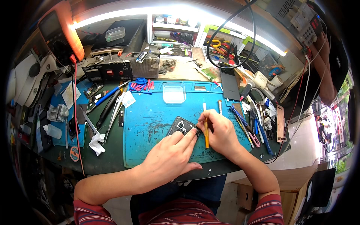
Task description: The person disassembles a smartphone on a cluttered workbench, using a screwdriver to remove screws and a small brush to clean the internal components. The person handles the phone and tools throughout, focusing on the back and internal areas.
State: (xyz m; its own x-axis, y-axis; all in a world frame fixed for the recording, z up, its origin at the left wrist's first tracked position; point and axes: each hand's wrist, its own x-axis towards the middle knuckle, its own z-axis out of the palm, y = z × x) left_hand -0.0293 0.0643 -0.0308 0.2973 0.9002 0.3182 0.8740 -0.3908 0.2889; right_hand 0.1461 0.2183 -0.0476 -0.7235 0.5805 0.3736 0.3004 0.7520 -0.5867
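A dark phone [181, 124], with its inner frame and camera openings exposed, lies at a slant on the blue work mat [144, 125]. Across its lower part rests my left hand [167, 154], fingers stretched out flat toward the phone's right edge and thumb apart; much of the phone is hidden beneath. My right hand [221, 133] is closed around a thin screwdriver [206, 139] with a yellow handle. The handle points toward me, and the slim end points away over the mat. The right fingertips sit close beside the phone's upper right corner and my left fingertips.
Behind the phone stands a clear plastic tray [174, 93]. Tweezers [114, 112] and pens lie left of the mat; several tools, including a blue brush [240, 114], crowd its right. A black cable [256, 30] loops overhead. Another person's arm [324, 71] shows at upper right.
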